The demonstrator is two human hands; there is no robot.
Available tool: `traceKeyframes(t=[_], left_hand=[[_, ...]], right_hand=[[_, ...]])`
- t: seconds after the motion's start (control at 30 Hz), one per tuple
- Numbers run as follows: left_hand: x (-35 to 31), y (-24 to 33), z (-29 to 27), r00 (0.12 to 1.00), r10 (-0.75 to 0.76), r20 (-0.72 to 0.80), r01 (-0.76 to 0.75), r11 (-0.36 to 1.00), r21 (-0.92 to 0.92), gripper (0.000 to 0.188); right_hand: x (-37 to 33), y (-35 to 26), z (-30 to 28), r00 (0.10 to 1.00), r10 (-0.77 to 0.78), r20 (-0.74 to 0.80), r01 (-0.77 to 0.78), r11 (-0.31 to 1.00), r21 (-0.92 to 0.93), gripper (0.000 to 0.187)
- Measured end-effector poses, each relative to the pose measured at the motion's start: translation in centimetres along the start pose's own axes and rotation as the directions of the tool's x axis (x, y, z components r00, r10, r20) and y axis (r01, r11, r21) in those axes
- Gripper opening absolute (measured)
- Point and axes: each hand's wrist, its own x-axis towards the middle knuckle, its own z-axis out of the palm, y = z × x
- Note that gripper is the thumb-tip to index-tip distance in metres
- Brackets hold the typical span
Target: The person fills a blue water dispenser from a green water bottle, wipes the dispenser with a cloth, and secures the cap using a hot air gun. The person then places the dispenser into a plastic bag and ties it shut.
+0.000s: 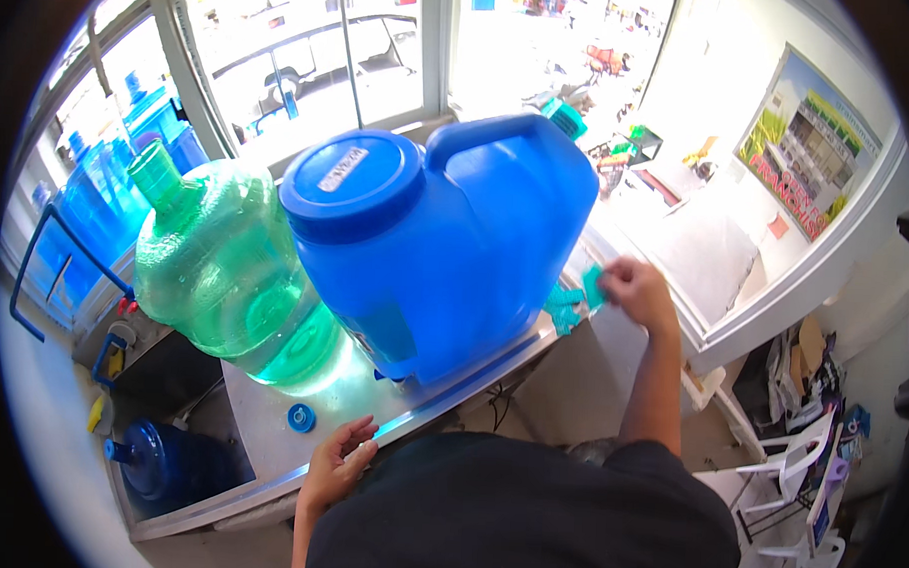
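Observation:
A large blue water jug with a round screw lid and a moulded handle stands on the metal counter in front of me. Against its left side is a tall green translucent bottle, its neck uncapped. A small blue cap lies near the counter's front edge. My left hand hovers by that edge with its fingers stretched out, holding nothing. To the right of the jug, my right hand is slightly blurred, its fingers pinched on a small teal piece. More teal pieces lie beside the jug.
A dark blue bottle lies on its side in the sunken basin at left. Several blue bottles stand behind the green one, near a bent blue bar. White plastic chairs are at far right, and a poster hangs on the wall.

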Motion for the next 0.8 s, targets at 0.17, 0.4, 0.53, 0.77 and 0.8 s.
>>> traceKeyframes(t=[0.17, 0.4, 0.53, 0.77, 0.8], left_hand=[[1.7, 1.7, 1.2, 0.978, 0.133, 0.159, -0.127, 0.991, -0.051, 0.051], [3.5, -0.2, 1.9, 0.960, 0.276, 0.041, -0.272, 0.959, -0.075, 0.039], [2.9, -2.4, 0.5, 0.972, 0.222, -0.082, -0.237, 0.914, -0.330, 0.021], [2.4, -4.4, -0.9, 0.999, 0.045, -0.029, -0.054, 0.884, -0.464, 0.025], [2.4, -4.6, -0.9, 1.000, 0.024, 0.001, -0.019, 0.833, -0.553, 0.026]], right_hand=[[-5.7, -7.4, 6.6, 0.764, -0.336, 0.551, 0.269, 0.942, 0.201, 0.019], [-9.4, -12.2, 19.1, 0.663, -0.371, 0.651, 0.109, 0.907, 0.407, 0.028], [-9.1, -11.6, 21.0, 0.575, -0.503, 0.645, 0.126, 0.833, 0.538, 0.038], [-9.4, -10.7, 24.2, 0.685, -0.303, 0.663, 0.000, 0.909, 0.416, 0.032], [-9.5, -10.9, 24.5, 0.703, -0.328, 0.631, 0.079, 0.917, 0.390, 0.030]])
